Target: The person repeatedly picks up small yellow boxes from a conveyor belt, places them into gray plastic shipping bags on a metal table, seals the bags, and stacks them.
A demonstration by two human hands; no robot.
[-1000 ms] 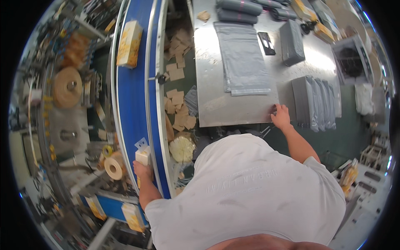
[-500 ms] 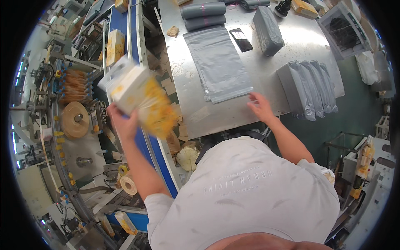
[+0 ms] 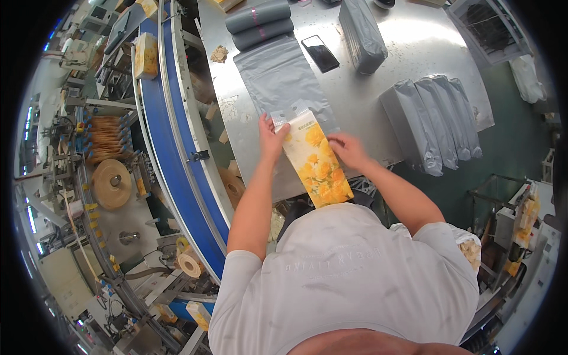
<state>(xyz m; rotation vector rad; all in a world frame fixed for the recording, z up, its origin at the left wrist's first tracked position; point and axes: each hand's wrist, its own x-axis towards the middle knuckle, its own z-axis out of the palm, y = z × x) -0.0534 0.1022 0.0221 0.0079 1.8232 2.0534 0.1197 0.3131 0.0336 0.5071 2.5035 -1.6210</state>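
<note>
Head view: both hands in narrow grip on yellow flowered pack (image 3: pixel 316 165), left hand (image 3: pixel 271 137) steadying top edge, right hand (image 3: pixel 349 151) bracing side, aligning it over flat grey bag (image 3: pixel 284 80) on tabletop (image 3: pixel 367 100).

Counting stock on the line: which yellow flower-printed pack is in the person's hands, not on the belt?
The yellow flowered pack at the steel table's near edge, between left hand and right hand. The other pack rides the blue conveyor, untouched.

A loose, light grey short-sleeved cotton T-shirt (image 3: pixel 349 278) is worn, its fabric creased across the back and shoulders. Faint grey lettering is printed across the upper back. Both forearms are left bare below the sleeves; no gloves, watch or rings are seen.
</note>
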